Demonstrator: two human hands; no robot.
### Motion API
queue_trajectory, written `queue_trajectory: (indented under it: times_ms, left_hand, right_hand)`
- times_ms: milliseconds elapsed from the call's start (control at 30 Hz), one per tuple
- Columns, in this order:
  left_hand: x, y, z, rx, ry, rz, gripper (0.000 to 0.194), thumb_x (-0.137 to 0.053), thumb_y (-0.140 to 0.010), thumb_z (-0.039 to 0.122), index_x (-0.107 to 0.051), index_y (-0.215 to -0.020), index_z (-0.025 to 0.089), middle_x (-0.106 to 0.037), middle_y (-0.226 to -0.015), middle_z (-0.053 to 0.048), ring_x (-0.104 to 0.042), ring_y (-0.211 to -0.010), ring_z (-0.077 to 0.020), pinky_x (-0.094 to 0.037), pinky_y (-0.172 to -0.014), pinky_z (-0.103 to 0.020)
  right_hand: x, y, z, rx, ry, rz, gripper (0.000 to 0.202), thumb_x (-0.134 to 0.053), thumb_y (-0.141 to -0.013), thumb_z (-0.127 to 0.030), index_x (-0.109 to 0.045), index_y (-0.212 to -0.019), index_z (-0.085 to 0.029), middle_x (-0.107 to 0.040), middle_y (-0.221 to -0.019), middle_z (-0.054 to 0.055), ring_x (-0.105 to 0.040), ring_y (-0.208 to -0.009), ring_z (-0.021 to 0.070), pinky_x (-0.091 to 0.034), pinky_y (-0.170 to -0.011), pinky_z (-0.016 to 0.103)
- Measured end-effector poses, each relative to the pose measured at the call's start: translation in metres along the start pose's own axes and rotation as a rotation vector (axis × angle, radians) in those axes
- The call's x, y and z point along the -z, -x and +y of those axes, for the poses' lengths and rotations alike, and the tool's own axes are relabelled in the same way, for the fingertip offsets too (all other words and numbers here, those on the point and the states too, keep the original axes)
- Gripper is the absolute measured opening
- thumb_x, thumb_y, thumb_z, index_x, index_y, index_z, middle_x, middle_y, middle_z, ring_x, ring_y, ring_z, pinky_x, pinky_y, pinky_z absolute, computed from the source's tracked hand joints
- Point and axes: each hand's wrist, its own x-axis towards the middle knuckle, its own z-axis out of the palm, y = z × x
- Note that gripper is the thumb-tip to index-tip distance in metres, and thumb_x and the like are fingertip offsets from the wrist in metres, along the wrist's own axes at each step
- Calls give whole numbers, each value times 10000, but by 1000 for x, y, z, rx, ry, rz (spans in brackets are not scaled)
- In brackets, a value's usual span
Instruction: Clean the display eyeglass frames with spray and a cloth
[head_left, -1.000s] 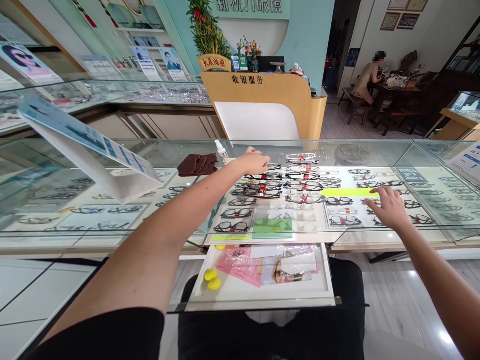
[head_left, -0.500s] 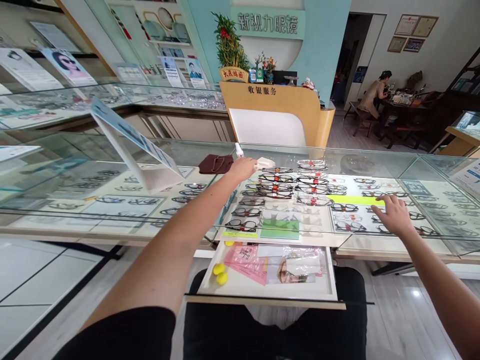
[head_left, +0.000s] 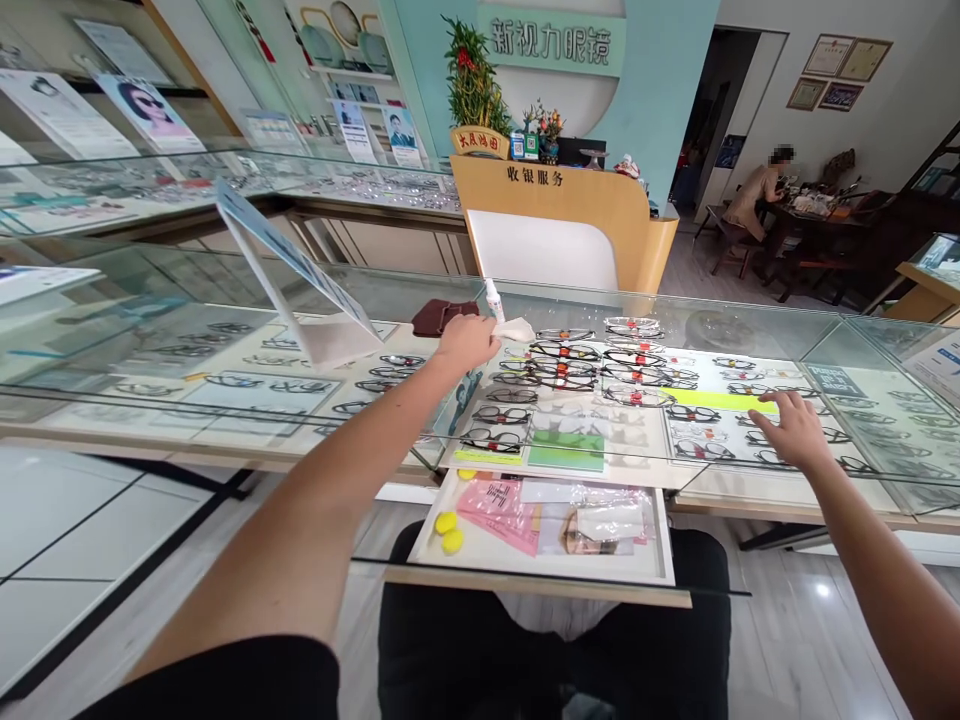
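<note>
My left hand (head_left: pixel 469 342) stretches across the glass counter, fingers closed on a white cloth (head_left: pixel 516 330) that sticks out to the right. Just behind that hand stands a small white spray bottle (head_left: pixel 493 300). A dark brown pouch (head_left: pixel 444 317) lies to its left, partly hidden by the hand. My right hand (head_left: pixel 793 430) rests on the glass with its fingers spread and nothing in them, beside a yellow-green strip (head_left: pixel 720 401). Between the hands are stacked rows of eyeglasses (head_left: pixel 564 368), several with red tags.
An open drawer (head_left: pixel 540 575) with pink packets and yellow round cases juts out above my lap. A tilted display card (head_left: pixel 292 270) stands on the counter at left. Beyond is a wooden cashier desk (head_left: pixel 551 225). A person (head_left: pixel 757 195) sits at a far table.
My left hand has drawn the white cloth leftward over the counter, in front of the pouch, leaving the bottle more visible. My right hand stays in place. The view has shifted slightly.
</note>
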Motion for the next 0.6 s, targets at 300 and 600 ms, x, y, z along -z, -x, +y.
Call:
queue_trajectory:
  times_ms: [300, 600]
  left_hand:
    - [-4, 94, -49, 27, 11, -12, 347, -449, -938, 245, -752, -1053, 122, -778, -1142, -232, -733, -1104, -376, -523, -990, -469]
    - [-15, 129, -69, 486, 264, 9, 406, -402, -1027, 254, -629, -1324, 97, -769, -1239, -246, -740, -1199, -393, -550, -991, -442]
  right_hand:
    - [43, 49, -122, 456, -148, 82, 334, -443, -1041, -427, -725, -1029, -249, -764, -1090, 174, -696, -1106, 360, -562, -1013, 530]
    - [-71, 119, -301, 971, -48, -711, 261, -502, -1097, -247, -747, -1039, -177, -792, -1148, 131, -686, -1072, 255, -544, -909, 367]
